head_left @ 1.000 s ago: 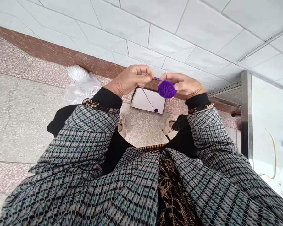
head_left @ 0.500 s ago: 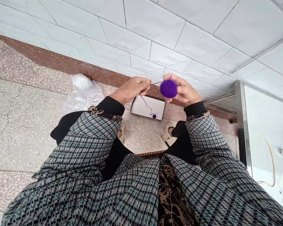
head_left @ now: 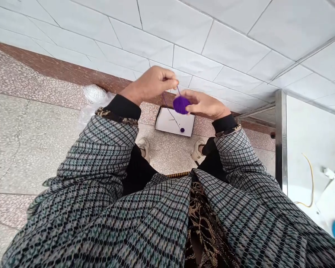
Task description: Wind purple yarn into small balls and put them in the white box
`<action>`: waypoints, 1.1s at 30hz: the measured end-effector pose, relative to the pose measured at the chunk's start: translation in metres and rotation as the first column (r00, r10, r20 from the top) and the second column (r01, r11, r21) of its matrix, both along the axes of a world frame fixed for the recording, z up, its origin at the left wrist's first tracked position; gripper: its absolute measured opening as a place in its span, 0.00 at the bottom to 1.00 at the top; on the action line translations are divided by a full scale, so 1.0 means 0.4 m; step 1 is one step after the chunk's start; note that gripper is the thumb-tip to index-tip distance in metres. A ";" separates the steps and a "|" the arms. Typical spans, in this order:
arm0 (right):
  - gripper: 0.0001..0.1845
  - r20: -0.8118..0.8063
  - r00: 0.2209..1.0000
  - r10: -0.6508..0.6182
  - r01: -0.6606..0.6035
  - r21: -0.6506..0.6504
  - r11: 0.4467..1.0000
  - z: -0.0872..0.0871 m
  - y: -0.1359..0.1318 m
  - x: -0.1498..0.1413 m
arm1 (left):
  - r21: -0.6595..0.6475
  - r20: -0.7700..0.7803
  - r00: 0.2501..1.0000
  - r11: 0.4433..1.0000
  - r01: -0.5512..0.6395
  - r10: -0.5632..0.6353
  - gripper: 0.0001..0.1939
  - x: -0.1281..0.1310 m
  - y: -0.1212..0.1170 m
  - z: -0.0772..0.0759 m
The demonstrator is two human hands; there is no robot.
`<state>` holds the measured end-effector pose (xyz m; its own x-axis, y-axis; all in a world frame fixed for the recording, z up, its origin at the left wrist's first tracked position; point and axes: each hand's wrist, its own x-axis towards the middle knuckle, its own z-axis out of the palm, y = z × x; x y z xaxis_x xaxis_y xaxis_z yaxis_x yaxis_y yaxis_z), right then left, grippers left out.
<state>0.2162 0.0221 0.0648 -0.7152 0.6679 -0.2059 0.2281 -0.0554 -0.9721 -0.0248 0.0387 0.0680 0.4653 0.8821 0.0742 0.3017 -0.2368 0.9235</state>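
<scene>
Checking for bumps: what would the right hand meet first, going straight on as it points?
Past its purple yarn ball, the right hand would probably meet the left hand first, though depth is unclear.

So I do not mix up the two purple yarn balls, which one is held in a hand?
The upper purple ball, gripped by the right hand; the other purple ball lies in the shallow tray.

Left hand (head_left: 155, 84) pinches strand (head_left: 178, 89) | right hand (head_left: 205, 104) holds purple yarn ball (head_left: 181, 105) | small ball (head_left: 182, 130) on white tray (head_left: 163, 123)
</scene>
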 end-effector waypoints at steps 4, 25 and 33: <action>0.36 -0.238 0.915 -0.324 0.337 0.012 0.942 0.041 -0.011 0.006 | -0.043 0.045 0.997 0.998 -0.054 0.056 0.14 0.036 0.023 -0.043; 0.31 -0.286 0.737 -0.613 0.622 -0.070 0.780 0.005 0.005 0.001 | -0.026 -0.164 0.929 0.942 0.334 -0.333 0.12 0.041 -0.068 -0.012; 0.28 -0.037 0.999 0.006 -0.009 -0.088 0.996 0.010 -0.029 -0.005 | 0.042 -0.165 0.985 0.998 0.053 -0.046 0.14 -0.014 -0.058 -0.010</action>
<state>0.2142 0.0107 0.0688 -0.7285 0.6428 -0.2368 0.1929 -0.1392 -0.9713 -0.0304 0.0155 0.0640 0.5174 0.8551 0.0333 0.4350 -0.2964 0.8503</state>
